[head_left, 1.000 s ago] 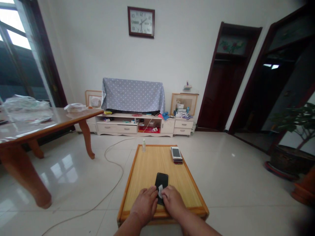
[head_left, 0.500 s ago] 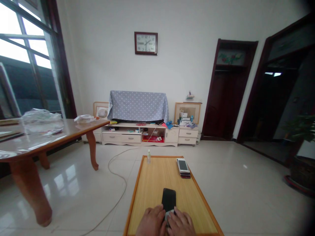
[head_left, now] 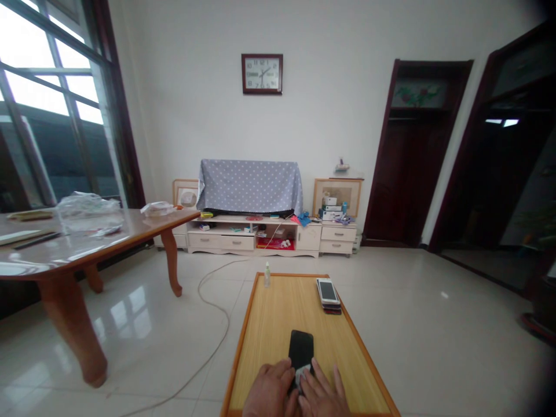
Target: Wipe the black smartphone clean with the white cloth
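A black smartphone [head_left: 301,346] lies on the wooden low table [head_left: 278,324] in front of me, its near end covered by my hands. My left hand [head_left: 270,389] is curled at the phone's lower left side, thumb and fingers against it. My right hand [head_left: 325,389] lies over the phone's lower right part with its fingers stretched forward and somewhat apart. Under those fingers a small whitish cloth or wipe [head_left: 302,369] shows, pressed on the screen. Most of the cloth is hidden.
A stack of phones [head_left: 328,292] sits near the right edge; a small clear spray bottle [head_left: 267,275] stands at the far left corner. A cable [head_left: 226,324] runs over the floor, left of which is a larger table [head_left: 143,223]. A white TV cabinet [head_left: 308,238] is against the wall.
The view has turned slightly left, so everything appears shifted right. My right fingers have spread more over the phone. The left hand stays at the phone's side.
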A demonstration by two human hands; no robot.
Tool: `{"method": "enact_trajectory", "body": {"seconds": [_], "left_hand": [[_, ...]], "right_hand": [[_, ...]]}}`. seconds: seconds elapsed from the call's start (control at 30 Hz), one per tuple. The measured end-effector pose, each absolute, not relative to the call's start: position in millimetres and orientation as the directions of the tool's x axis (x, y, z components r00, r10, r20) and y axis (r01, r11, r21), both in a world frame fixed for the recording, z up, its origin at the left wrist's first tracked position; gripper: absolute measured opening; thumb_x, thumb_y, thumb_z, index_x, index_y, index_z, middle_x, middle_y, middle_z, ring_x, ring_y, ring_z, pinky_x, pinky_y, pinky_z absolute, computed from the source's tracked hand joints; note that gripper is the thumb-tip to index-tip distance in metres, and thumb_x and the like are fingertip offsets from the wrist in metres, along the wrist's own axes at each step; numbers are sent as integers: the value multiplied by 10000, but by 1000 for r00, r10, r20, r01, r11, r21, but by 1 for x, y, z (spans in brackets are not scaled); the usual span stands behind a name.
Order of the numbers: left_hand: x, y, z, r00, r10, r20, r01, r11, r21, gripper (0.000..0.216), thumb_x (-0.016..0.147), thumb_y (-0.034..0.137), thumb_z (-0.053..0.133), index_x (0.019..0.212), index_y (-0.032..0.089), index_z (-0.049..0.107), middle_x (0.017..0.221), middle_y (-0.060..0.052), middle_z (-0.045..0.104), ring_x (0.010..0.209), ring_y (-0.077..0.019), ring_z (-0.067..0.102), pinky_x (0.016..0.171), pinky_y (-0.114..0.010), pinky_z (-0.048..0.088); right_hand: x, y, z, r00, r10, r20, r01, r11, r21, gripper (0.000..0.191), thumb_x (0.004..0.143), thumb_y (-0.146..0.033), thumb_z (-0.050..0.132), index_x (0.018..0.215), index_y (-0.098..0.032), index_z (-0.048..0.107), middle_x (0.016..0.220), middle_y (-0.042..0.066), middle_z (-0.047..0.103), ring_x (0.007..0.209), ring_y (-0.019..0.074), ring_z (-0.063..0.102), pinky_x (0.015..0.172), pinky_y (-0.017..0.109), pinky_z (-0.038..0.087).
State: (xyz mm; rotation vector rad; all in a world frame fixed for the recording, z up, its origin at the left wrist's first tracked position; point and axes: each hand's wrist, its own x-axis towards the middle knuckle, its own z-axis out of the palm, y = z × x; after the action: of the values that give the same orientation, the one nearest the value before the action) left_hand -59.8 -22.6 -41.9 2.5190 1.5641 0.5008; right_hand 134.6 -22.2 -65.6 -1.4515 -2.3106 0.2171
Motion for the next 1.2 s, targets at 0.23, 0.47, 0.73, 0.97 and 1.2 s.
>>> {"method": "enact_trajectory", "body": {"seconds": [0.23,0.47,0.73,0.97,1.2], "left_hand": [[-53,-30,-28,384,900,209,852,-432,294,382,878,292,517,1252,283,592,1357,-62,587,1119,-239,591,1006,-403,450],[-54,-32,-27,370,906,204,852,-419,314,415,870,299,522,1280,281,586,1387,-58,570,1157,-248,570,1030,-405,438],[-56,-25,-34,405,896,184,845,-443,299,420,858,304,530,1275,283,575,1386,-55,569,1136,-247,577,1015,-402,445],[-52,-29,-26,399,898,187,841,-440,316,414,858,302,530,1269,277,576,1365,-71,576,1159,-255,567,1008,-407,444],[-54,-28,-28,384,903,193,847,-427,317,420,876,335,521,1289,278,573,1400,-66,562,1202,-260,550,1048,-428,421]], "right_hand": [[123,-13,-27,-307,927,213,873,364,-326,430,1005,-405,350,1354,-350,595,1440,13,540,1469,316,269,1176,654,28],[119,-19,-28,-296,943,150,881,330,-339,471,1002,-440,343,1399,-305,559,1480,40,484,1480,337,225,1159,686,-7],[118,-14,-40,-285,940,188,866,337,-370,437,984,-473,382,1366,-390,575,1453,-2,516,1462,354,264,1155,707,32],[112,4,-20,-284,939,194,883,335,-330,442,980,-363,367,1359,-331,591,1437,7,543,1493,308,199,1165,665,-32],[127,-24,-46,-342,929,140,848,370,-379,471,938,-361,427,1392,-400,547,1466,-10,498,1477,344,233,1162,675,-24]]}}
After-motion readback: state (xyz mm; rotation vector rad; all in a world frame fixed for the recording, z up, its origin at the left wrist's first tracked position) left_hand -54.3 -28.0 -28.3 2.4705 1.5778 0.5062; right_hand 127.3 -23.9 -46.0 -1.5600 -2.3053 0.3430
